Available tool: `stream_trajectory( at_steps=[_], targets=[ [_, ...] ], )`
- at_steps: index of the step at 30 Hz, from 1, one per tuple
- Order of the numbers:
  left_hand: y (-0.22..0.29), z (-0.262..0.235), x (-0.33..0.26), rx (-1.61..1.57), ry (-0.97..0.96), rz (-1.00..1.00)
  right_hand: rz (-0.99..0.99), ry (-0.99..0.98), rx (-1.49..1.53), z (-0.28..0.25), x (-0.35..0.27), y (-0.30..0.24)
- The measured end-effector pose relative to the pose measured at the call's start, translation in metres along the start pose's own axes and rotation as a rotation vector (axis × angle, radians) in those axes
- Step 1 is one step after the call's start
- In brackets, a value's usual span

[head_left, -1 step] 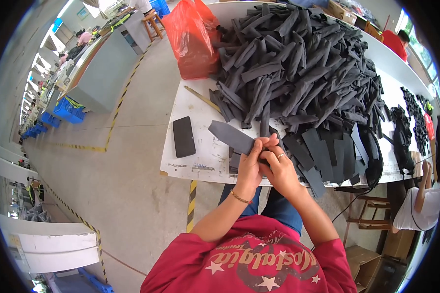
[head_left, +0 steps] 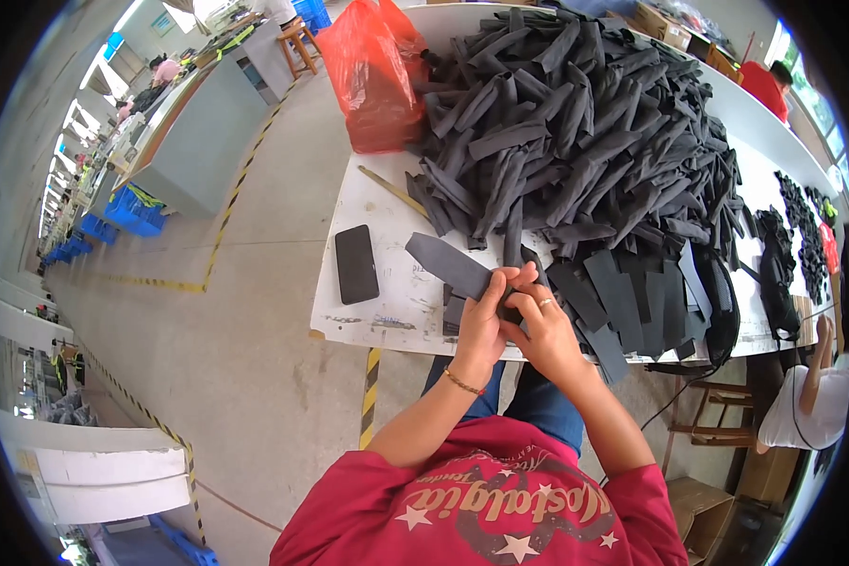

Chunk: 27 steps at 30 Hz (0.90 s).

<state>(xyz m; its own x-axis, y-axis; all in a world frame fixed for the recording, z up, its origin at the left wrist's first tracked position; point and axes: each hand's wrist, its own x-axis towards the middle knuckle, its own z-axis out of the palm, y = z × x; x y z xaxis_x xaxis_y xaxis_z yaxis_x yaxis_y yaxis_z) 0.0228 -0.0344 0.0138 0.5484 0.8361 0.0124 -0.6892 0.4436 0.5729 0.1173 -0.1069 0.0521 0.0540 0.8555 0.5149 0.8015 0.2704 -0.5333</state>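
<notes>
Both hands, left (head_left: 481,316) and right (head_left: 541,330), pinch the near end of a dark strip (head_left: 446,264) held just over the table (head_left: 396,302) edge, so working it well probably means keeping the fingers close together and the strip flat

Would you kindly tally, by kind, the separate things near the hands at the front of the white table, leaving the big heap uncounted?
Dark grey strip held in both hands: 1
Black phone: 1
Red plastic bag: 1
Yellowish stick: 1
Total: 4
The left hand and right hand grip the strip together; the heap holds too many pieces to count.
</notes>
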Motion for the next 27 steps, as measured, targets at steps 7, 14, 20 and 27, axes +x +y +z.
stream_trajectory(
  at_steps=[7,14,20,27],
  targets=[
    [0.037,0.01,0.014,-0.151,0.156,0.005,-0.093,-0.044,-0.034,-0.011,-0.011,0.021],
    [0.032,0.03,0.012,-0.021,0.098,0.179,-0.13,0.029,0.085,-0.013,0.008,0.014],
    [0.023,0.026,0.007,-0.067,0.158,0.142,-0.139,0.048,0.161,-0.009,0.009,0.014],
    [0.02,0.02,0.007,-0.07,0.109,0.137,-0.125,0.018,0.133,-0.007,0.009,0.017]
  ],
)
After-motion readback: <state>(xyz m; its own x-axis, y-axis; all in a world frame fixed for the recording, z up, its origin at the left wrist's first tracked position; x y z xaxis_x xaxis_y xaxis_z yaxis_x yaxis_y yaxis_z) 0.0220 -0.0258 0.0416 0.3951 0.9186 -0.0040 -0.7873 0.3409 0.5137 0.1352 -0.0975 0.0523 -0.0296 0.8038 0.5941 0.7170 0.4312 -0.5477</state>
